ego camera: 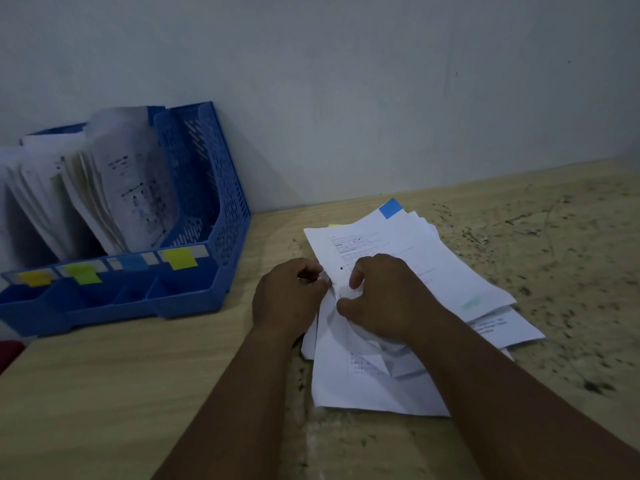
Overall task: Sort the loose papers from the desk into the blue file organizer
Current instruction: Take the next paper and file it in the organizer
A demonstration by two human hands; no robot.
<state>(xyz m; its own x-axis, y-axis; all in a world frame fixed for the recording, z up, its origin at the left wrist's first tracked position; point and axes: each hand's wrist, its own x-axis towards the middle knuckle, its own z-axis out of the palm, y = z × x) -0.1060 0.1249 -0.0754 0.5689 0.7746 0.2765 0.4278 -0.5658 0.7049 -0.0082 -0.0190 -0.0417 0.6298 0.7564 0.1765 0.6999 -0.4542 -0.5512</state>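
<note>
A messy pile of loose white papers (433, 271) lies on the wooden desk (121, 382), right of centre. One sheet at the back carries a blue tab (391, 208), and a green mark shows on a top sheet. My left hand (287, 296) pinches the pile's left edge. My right hand (384, 299) presses on the pile and grips a crumpled sheet beside the left hand. The blue file organizer (207, 209) stands at the left against the wall, with papers leaning in its left slots and yellow, green and blue tabs along its front.
A pale wall (346, 81) runs behind the desk. The desk surface at the right is stained with dark specks. A red object (10, 351) shows at the far left edge below the organizer. The organizer's rightmost slot holds no papers.
</note>
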